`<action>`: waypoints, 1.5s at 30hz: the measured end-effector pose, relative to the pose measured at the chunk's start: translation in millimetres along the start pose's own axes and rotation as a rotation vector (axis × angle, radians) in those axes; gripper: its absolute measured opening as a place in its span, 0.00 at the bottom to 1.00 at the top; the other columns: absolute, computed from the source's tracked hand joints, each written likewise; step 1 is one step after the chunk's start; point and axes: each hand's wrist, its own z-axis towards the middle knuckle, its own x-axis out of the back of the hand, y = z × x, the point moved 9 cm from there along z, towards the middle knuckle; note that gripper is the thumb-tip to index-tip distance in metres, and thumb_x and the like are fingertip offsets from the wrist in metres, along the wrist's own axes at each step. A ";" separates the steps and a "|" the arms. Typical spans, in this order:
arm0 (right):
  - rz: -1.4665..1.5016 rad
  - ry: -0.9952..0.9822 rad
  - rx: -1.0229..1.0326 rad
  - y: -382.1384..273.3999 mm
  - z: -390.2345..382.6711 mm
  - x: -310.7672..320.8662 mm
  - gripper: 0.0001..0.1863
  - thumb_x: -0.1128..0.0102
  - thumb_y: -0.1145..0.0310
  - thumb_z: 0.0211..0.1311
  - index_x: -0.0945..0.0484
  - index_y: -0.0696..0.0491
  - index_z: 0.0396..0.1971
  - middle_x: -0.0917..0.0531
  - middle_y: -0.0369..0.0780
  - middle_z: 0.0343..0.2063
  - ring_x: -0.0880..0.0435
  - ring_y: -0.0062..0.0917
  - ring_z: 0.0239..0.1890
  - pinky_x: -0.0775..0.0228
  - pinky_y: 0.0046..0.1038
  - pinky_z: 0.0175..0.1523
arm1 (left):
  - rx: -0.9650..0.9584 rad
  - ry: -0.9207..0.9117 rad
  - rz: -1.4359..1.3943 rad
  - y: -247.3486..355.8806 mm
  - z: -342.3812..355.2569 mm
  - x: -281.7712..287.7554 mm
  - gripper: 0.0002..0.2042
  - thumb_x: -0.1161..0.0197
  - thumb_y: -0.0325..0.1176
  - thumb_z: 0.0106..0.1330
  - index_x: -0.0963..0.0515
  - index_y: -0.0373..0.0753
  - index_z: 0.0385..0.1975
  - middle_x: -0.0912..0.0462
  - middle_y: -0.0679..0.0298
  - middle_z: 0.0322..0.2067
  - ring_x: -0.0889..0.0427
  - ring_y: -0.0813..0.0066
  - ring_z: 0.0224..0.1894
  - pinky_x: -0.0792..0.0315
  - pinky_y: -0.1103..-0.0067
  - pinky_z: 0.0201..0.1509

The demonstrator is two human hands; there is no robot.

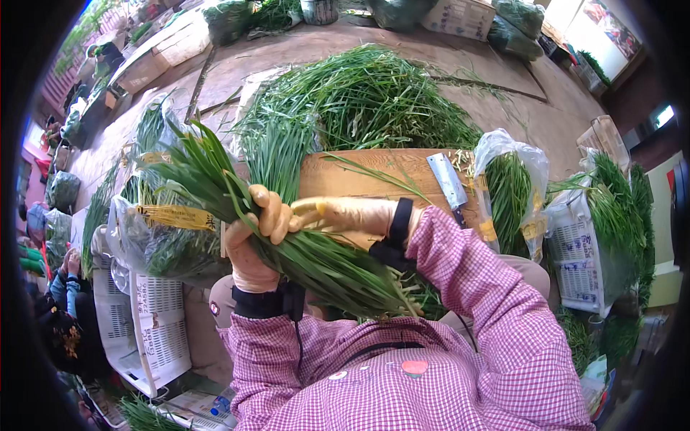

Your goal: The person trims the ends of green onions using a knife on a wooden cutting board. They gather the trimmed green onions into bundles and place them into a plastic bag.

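Observation:
Both my hands wear pale yellowish gloves and meet around a thick bundle of green chives [334, 269], held aslant in front of my chest. My left hand [251, 248] is closed, its fingers wrapped round the bundle's middle. My right hand [345, 215] reaches in from the right, its fingers bent closed against the bundle beside the left fingers. What those right fingertips grip is hidden. Behind them lies a wooden board [334, 176] with a few loose blades across it. A cleaver [447, 181] with a broad metal blade rests on the board's right side.
A big heap of loose chives [374, 93] covers the ground beyond the board. Bagged chives [507, 194] stand right of it, and a white crate [575, 251] of chives farther right. Another white crate [154, 330] and plastic-wrapped greens [172, 244] are at left. Another person [65, 302] sits far left.

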 end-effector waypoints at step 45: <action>-1.349 0.424 -0.614 53.2 -249.0 55.0 0.24 0.30 0.56 0.51 0.21 0.48 0.48 0.13 0.48 0.31 0.13 0.45 0.36 0.21 0.43 0.44 | -0.080 0.406 0.271 -22.8 -53.0 23.4 0.20 0.38 0.34 0.68 0.24 0.35 0.59 0.22 0.65 0.36 0.23 0.71 0.41 0.29 0.67 0.60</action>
